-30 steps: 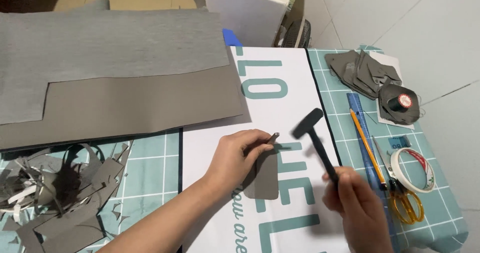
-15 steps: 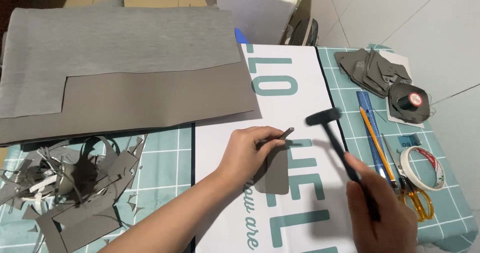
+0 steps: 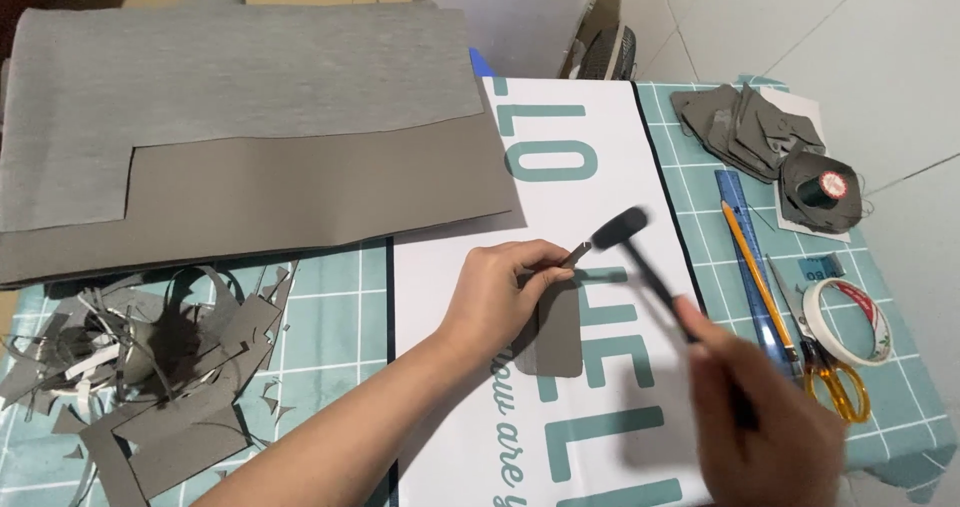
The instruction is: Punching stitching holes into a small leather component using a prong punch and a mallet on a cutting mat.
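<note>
The hammer (image 3: pixel 640 252) now has its black head down just beside the tip of the metal punch (image 3: pixel 577 255), lower than half a second ago, when the head sat higher and further right; it is smeared by motion. The right hand (image 3: pixel 765 422), in the lower right of the frame, is closed around the hammer's handle, though it is blurred too much to show each finger clearly. The left hand (image 3: pixel 500 297) keeps its place at the centre, thumb and fingers pinching the punch, which leans toward the upper right over the top edge of a small grey piece (image 3: pixel 550 332).

That piece lies flat on the white board (image 3: pixel 450 447) with teal letters, well inside the board's black edges. Bare white board lies above the hammer head, and bare board and green mat (image 3: pixel 345 307) lie to the left of the left forearm.

To the right, close to the hammer's handle, lie a blue ruler (image 3: pixel 742 242), a pencil (image 3: pixel 755 277), scissors (image 3: pixel 835 382) and a roll of tape (image 3: pixel 845 317). Cut grey pieces (image 3: pixel 735 122) and a spool of thread (image 3: pixel 828 187) sit in the upper right. Large grey sheets (image 3: pixel 240 137) fill the upper left, and scraps (image 3: pixel 150 357) pile in the lower left.
</note>
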